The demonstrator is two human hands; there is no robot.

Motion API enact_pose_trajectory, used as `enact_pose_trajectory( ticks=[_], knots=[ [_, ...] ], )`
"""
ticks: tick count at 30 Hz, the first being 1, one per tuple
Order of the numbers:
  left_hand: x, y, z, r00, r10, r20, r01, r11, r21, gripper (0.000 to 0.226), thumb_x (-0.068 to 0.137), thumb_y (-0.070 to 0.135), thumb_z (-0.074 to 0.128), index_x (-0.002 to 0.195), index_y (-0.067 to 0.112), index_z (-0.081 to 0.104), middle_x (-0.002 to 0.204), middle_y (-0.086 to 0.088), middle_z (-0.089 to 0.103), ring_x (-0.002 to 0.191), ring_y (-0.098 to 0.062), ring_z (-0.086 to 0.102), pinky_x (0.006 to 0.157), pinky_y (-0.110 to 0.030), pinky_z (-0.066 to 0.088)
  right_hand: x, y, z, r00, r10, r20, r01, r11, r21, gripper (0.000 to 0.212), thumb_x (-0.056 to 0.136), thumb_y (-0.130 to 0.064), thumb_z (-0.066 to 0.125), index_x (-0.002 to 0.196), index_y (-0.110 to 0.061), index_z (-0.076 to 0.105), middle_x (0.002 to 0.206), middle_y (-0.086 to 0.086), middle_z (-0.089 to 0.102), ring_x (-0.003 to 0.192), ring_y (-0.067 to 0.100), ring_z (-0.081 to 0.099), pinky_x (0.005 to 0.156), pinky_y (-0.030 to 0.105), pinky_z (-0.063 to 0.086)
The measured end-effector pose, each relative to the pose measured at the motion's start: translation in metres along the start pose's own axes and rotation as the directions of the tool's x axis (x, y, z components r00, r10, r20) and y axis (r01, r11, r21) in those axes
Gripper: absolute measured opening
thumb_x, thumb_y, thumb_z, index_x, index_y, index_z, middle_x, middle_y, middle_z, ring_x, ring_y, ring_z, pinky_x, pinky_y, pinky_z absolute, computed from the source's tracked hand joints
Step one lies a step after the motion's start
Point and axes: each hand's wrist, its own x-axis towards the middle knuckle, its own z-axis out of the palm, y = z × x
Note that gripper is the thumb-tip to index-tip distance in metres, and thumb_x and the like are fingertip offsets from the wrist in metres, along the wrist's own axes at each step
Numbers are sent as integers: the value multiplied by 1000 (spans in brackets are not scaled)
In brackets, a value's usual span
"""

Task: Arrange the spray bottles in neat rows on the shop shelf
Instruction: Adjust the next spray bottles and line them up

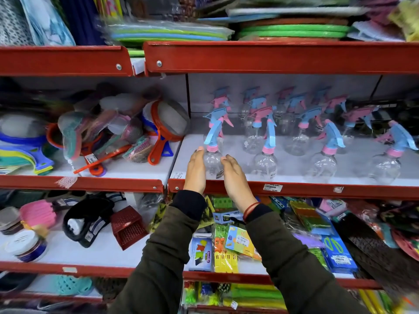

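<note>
Several clear spray bottles with blue and pink trigger heads stand in rows on the white shelf (294, 175) with a red front rail. The front-left spray bottle (213, 160) stands upright near the shelf's left front corner. My left hand (196, 171) lies flat against its left side. My right hand (234, 177) is flat along its right side. Both palms face the bottle with straight fingers, not wrapped around it. More bottles (265, 164) (324, 164) (385, 166) continue the front row to the right, and others stand behind.
Left of the shelf bay lie plastic sieves and brushes (158, 130). Below are clothes pegs and packaged goods (226, 245) and a red basket (128, 227). The upper red shelf (272, 56) holds stacked mats. A price label (273, 187) sits on the rail.
</note>
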Motion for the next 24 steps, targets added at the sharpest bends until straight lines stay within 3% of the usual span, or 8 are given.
enact_pose_trajectory(
  ticks=[3, 5, 9, 12, 15, 18, 22, 24],
  knots=[
    [-5, 1, -2, 996, 28, -83, -24, 999, 48, 57, 100, 42, 29, 151, 17, 29, 161, -2, 26, 149, -15, 22, 124, -39, 15, 4, -8, -1, 1000, -15, -21, 15, 1000, -11, 56, 98, -39, 35, 149, -16, 33, 158, 3, 33, 145, 18, 31, 118, 31, 22],
    [-8, 2, -1, 998, -28, -54, 28, 1000, 2, 57, 100, 44, 27, 150, 17, 31, 159, -2, 31, 145, -14, 29, 122, -38, 19, 6, -13, 0, 1000, -17, 4, 17, 1000, -24, 54, 99, -36, 34, 148, -13, 36, 157, 5, 36, 144, 19, 33, 120, 34, 22],
    [-8, 9, 4, 998, -57, 15, 57, 998, -11, 42, 101, 44, 25, 128, 24, 49, 134, -4, 53, 110, -6, 53, 98, -25, 31, -1, -10, 1, 998, -18, 58, 21, 999, -37, 53, 100, -34, 36, 148, -12, 36, 157, 6, 37, 144, 19, 34, 120, 33, 22],
    [0, 10, 4, 998, -58, 21, 56, 997, 58, 51, 101, 43, 24, 138, 16, 47, 142, -7, 49, 129, -16, 46, 102, -25, 28, -8, -2, -1, 999, -21, 48, 25, 997, -75, 53, 100, -33, 37, 149, -13, 33, 158, 5, 34, 145, 18, 31, 109, 20, 20],
    [4, 12, 4, 998, -42, 42, 39, 996, 75, 53, 101, 42, 24, 140, 13, 46, 128, 1, 48, 118, -8, 41, 97, -22, 25, -13, 2, -3, 998, -24, 55, 30, 994, -105, 54, 100, -35, 38, 149, -14, 32, 157, 6, 34, 143, 19, 34, 104, 19, 22],
    [5, 15, 4, 997, -31, 66, 27, 997, 69, 45, 101, 45, 23, 128, 23, 52, 123, 1, 51, 113, -9, 44, 95, -23, 27, -14, 1, -5, 998, -18, 56, 25, 992, -122, 55, 99, -35, 39, 149, -14, 32, 156, 8, 33, 140, 20, 38, 101, 20, 24],
    [4, 8, 2, 1000, -30, -1, 30, 997, 76, 57, 100, 45, 26, 145, 14, 41, 151, -4, 43, 135, -15, 41, 113, -29, 27, -11, -4, -5, 999, -21, 32, 25, 992, -125, 56, 98, -35, 38, 150, -14, 30, 158, 7, 29, 143, 21, 34, 105, 23, 23],
    [1, 6, 1, 1000, -32, 2, 31, 994, 106, 58, 100, 45, 26, 146, 13, 39, 154, -6, 40, 142, -19, 37, 118, -31, 23, -8, -6, -4, 999, -23, 37, 28, 991, -132, 57, 99, -35, 37, 151, -14, 29, 160, 6, 28, 145, 21, 30, 112, 26, 21]
  ],
)
